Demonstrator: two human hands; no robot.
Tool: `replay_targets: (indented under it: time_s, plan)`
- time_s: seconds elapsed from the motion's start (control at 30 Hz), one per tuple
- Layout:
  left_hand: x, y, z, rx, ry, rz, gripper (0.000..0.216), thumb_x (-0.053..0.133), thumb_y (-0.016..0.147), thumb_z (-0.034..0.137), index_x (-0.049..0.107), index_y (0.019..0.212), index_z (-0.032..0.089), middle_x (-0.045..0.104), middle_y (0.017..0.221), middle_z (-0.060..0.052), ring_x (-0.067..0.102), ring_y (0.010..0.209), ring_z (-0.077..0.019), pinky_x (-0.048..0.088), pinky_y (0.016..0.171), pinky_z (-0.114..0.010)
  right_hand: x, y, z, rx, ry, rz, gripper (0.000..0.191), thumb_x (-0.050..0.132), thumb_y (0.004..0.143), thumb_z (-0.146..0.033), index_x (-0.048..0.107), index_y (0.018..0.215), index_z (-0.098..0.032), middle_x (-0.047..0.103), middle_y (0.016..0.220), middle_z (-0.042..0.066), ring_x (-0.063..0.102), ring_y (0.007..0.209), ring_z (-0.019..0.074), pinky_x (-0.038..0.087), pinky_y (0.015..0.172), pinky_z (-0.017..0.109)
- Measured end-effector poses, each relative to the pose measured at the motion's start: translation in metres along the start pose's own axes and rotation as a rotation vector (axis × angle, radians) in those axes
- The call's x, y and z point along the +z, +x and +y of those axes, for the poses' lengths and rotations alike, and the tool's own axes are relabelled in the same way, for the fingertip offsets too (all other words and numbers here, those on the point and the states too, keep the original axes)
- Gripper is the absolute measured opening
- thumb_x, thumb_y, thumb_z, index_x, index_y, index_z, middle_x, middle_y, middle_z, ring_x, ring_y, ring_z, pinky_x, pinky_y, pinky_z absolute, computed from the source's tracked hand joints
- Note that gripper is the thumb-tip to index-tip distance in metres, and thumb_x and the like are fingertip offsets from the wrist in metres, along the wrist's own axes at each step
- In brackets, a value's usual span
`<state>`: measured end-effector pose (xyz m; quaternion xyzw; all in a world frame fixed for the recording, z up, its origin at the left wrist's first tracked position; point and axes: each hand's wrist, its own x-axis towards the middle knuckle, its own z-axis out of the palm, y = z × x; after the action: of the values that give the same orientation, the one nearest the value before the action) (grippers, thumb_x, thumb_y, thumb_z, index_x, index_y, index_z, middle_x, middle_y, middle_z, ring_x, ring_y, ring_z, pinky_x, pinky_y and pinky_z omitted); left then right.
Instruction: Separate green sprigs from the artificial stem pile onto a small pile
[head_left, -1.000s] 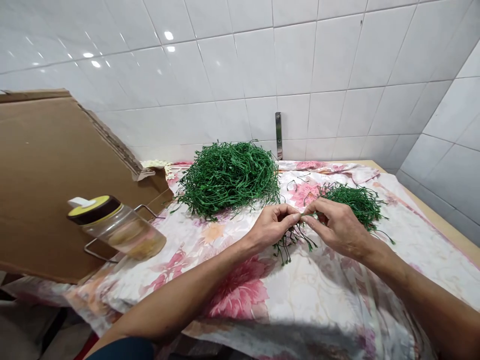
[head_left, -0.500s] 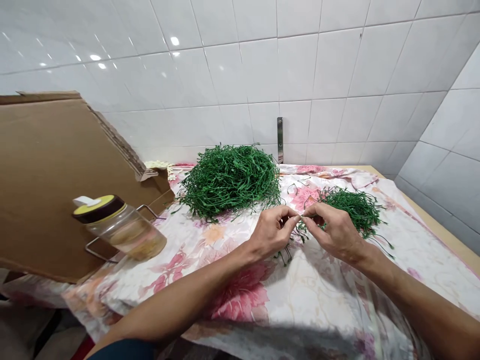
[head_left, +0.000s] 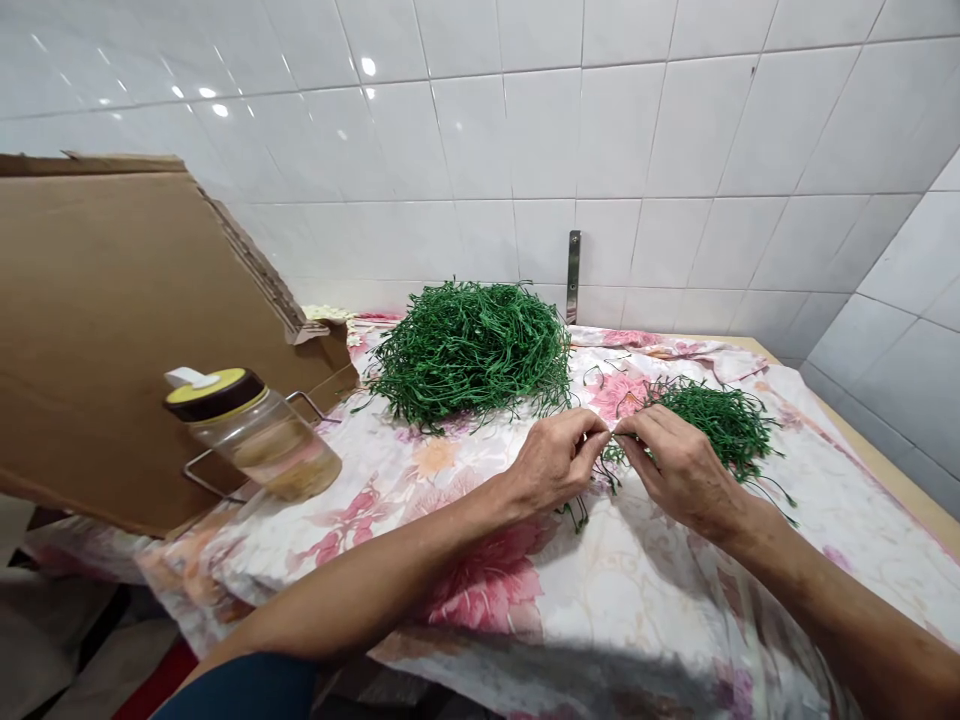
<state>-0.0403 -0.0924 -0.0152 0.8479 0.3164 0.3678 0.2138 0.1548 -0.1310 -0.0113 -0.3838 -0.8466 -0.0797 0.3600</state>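
Observation:
Over the cloth, my left hand (head_left: 553, 460) and my right hand (head_left: 681, 468) meet almost fingertip to fingertip. Each is closed in a pinch on a thin green strand, of which only a tiny bit shows between the fingers. A few loose green strands (head_left: 576, 518) with small knobbed ends show beneath my left hand; whether it holds any of them I cannot tell. Behind my hands rises a large heap of green strands (head_left: 472, 350). A smaller heap (head_left: 720, 428) lies just beyond my right hand, partly covered by it.
A floral cloth (head_left: 637, 590) covers the table. At left, a clear jar (head_left: 281, 450) with a yellow and dark lid and some liquid stands beside a large cardboard box (head_left: 112, 340). White wall tiles (head_left: 540, 130) and a metal bracket (head_left: 574, 275) stand behind.
The view has shifted slightly, so most things sit a little further right. My fingertips remain pinched together, with my right hand's fingers turned slightly more downward.

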Motion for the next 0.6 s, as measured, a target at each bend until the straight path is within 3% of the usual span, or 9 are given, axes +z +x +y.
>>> replay_targets:
  time_s: [0.17,0.3,0.43,0.6]
  plan:
    - [0.000,-0.003,-0.003,0.065,0.104,-0.054,0.014,0.049,0.094,0.019,0.059,0.085,0.017,0.058,0.074,-0.002,0.049,0.067,-0.0138,0.036,0.064,-0.027,0.002,-0.001,0.003,0.009,-0.031,-0.024,0.015,0.047,0.101,-0.016,0.060,0.095,-0.019,0.063,0.082,0.007,0.058,0.078,0.0218,0.045,0.073,0.034]
    - [0.001,-0.003,-0.005,-0.004,0.105,-0.045,0.012,0.049,0.089,0.014,0.057,0.081,0.017,0.053,0.069,0.000,0.044,0.063,-0.0125,0.032,0.062,-0.027,-0.009,-0.001,0.022,0.189,-0.159,0.107,0.013,0.051,0.097,-0.020,0.062,0.090,-0.019,0.065,0.080,0.007,0.059,0.073,0.0211,0.046,0.072,0.034]
    - [0.000,0.002,-0.007,-0.164,-0.160,-0.029,0.021,0.053,0.094,0.028,0.062,0.080,0.015,0.055,0.068,0.001,0.047,0.063,-0.0108,0.034,0.060,-0.024,-0.031,-0.004,0.050,0.413,-0.242,0.281,0.012,0.056,0.094,-0.027,0.066,0.092,-0.021,0.070,0.082,0.007,0.063,0.072,0.0225,0.048,0.073,0.035]
    - [0.004,0.010,-0.014,-0.349,-0.532,-0.040,0.024,0.065,0.086,0.036,0.066,0.083,0.012,0.057,0.068,0.001,0.050,0.055,-0.0085,0.039,0.054,-0.023,-0.045,-0.009,0.072,0.430,-0.274,0.371,0.018,0.055,0.094,-0.026,0.069,0.104,-0.021,0.073,0.097,0.010,0.068,0.089,0.0277,0.050,0.085,0.041]
